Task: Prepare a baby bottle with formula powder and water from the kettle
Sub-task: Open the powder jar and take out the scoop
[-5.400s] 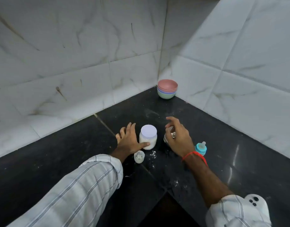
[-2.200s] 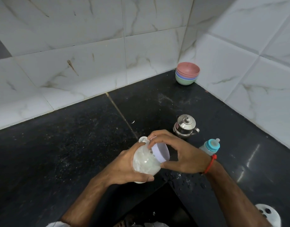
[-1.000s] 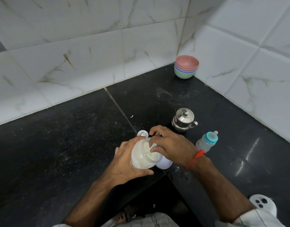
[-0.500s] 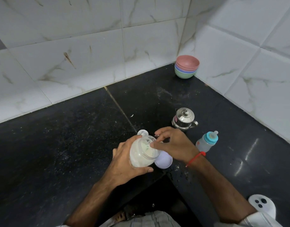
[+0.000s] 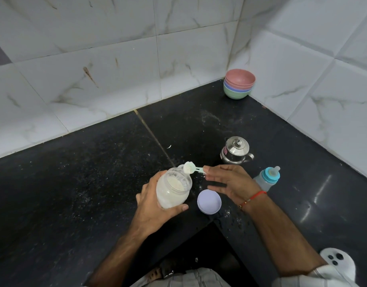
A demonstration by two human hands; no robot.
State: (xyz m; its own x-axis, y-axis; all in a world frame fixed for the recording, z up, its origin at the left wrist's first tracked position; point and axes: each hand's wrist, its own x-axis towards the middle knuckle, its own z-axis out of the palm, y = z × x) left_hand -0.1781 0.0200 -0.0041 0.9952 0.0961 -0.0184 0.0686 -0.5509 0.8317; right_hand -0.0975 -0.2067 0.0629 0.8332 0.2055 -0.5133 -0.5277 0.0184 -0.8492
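Corner of white marble-effect wall tiles (image 5: 120, 65), grey-veined, one brown mark. Black speckled stone counter (image 5: 75, 183) with a diagonal seam, dusted with white specks; light reflection at right
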